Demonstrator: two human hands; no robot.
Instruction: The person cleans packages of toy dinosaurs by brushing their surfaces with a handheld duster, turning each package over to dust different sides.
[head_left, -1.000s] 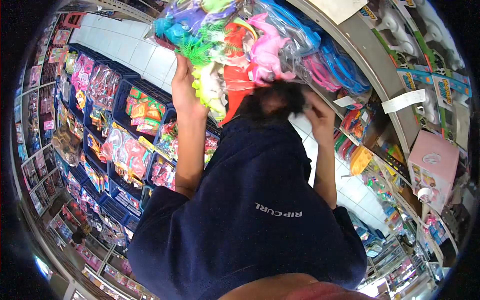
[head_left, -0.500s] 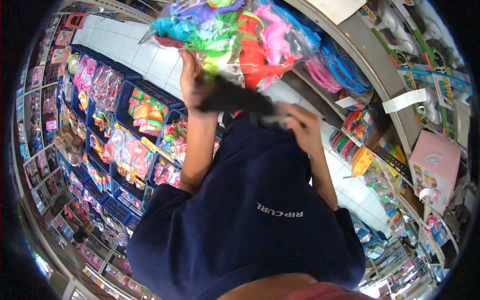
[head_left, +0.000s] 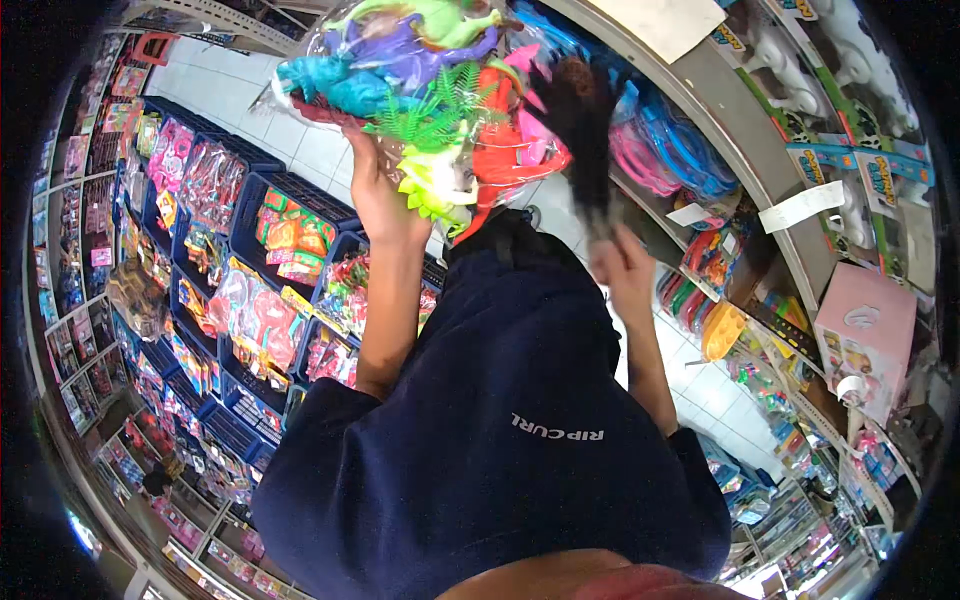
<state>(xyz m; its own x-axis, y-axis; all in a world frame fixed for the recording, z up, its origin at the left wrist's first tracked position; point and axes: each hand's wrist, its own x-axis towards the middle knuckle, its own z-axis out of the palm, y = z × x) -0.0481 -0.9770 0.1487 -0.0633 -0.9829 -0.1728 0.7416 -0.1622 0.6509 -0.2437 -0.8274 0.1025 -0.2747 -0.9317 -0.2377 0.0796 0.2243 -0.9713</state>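
Crinkly plastic bag (head_left: 322,45), feathery duster (head_left: 588,135)

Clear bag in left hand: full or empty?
Full: a red toy, a teal toy and green fronds crowd together inside the clear bag.

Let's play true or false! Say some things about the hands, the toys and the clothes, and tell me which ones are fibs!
1. The left hand holds a bag of toy animals. True.
2. The right hand is empty. False: it holds a black duster.
3. The bag is see-through. True.
4. The shirt is yellow. False: the shirt is dark blue.
5. The toy animals are all one colour. False: they are many colours.
6. The shirt has writing on it. True.
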